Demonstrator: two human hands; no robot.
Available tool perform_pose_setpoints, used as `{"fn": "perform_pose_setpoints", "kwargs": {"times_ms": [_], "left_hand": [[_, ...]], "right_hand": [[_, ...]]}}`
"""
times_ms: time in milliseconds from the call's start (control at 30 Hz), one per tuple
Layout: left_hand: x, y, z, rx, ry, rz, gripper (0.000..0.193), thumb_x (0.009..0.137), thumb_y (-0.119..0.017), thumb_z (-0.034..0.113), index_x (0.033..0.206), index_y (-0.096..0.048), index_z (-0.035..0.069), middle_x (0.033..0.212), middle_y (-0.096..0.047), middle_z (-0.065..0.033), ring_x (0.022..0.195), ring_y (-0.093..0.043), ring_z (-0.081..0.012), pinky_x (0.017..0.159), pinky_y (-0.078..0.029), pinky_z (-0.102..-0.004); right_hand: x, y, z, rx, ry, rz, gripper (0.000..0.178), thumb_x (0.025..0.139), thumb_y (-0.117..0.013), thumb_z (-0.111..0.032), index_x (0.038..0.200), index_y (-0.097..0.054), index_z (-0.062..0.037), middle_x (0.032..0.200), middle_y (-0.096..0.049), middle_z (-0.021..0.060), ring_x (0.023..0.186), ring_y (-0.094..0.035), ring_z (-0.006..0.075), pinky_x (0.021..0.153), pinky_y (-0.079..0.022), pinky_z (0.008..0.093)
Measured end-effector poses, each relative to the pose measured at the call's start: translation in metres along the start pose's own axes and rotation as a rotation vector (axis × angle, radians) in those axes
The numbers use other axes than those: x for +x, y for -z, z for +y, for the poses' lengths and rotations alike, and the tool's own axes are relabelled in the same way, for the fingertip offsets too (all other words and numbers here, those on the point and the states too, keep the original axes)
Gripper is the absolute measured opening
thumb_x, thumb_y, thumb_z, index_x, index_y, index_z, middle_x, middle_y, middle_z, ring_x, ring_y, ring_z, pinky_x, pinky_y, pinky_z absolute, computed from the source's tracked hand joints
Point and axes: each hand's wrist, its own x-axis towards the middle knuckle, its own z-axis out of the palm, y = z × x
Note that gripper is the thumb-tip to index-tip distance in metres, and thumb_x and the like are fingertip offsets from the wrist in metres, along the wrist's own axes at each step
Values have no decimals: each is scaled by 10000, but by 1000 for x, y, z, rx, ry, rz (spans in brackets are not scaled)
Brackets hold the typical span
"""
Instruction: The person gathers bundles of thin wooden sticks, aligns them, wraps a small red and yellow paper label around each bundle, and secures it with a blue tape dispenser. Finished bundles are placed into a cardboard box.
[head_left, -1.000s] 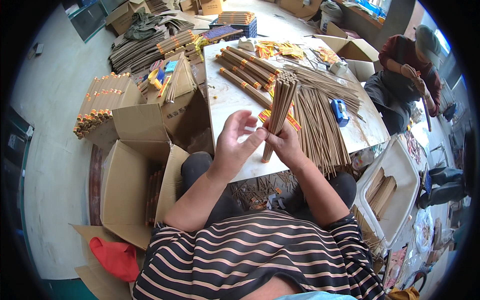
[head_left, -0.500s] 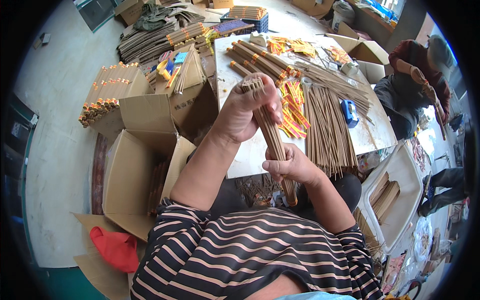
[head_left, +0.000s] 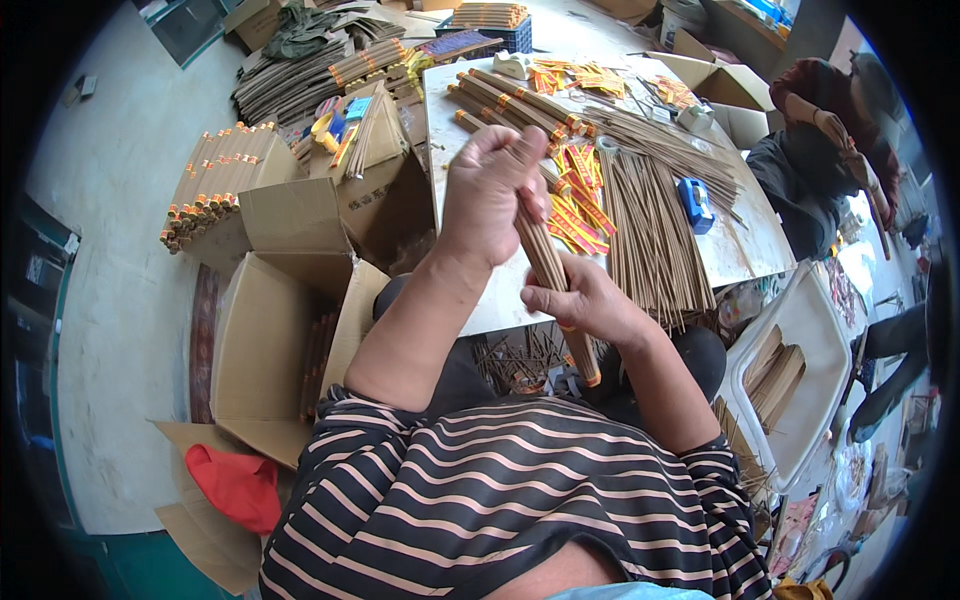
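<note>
A bundle of brown incense sticks (head_left: 542, 252) slants in front of me over the table's near edge, an orange band round its lower end. My left hand (head_left: 492, 190) wraps its upper end and hides the tips. Lower down, my right hand (head_left: 592, 302) grips the bundle with the thumb laid across it. Just beyond lie yellow and red paper strips (head_left: 580, 215) on the white table (head_left: 482, 310). Many loose incense sticks (head_left: 655, 240) are spread to the right of them. Banded bundles (head_left: 520, 100) lie behind my left hand.
A blue tape dispenser (head_left: 696, 205) stands at the table's right. An open cardboard box (head_left: 265, 350) with dark bundles inside is at my left, near stacked banded bundles (head_left: 215, 185). To my right, a white tub (head_left: 800, 400) holds sticks. Another person (head_left: 825, 150) sits at the far right.
My left hand has turned and closed over the top of the bundle, covering the stick ends that showed before. My right hand keeps its hold, shifted slightly upward.
</note>
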Motion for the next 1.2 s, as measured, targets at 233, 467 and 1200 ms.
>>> {"fn": "perform_pose_setpoints", "kwargs": {"times_ms": [233,467,1200], "left_hand": [[-9,-2,7,-152,132,-323,271,802,-683,242,843,-483,65,564,-493,-20,450,-491,-103,443,-434,-249],[-19,-13,4,147,-174,-164,752,731,-710,435,1223,-320,21,937,-579,-152,867,-593,-226,824,-478,-363],[-37,-37,23,147,20,-269,318,770,-703,99,1008,-513,5,640,-537,-7,493,-495,-44,462,-407,-180]], "right_hand": [[-2,-13,-23,276,-62,-103,213,829,-642,-181,805,-475,-51,588,-475,-14,501,-453,44,445,-374,209],[3,-15,-31,-143,68,307,206,800,-631,-160,876,-521,-3,665,-554,67,606,-545,142,573,-449,298],[0,-27,-14,-98,429,248,276,760,-658,-65,1005,-543,-16,884,-602,80,791,-576,147,728,-459,261]]}}
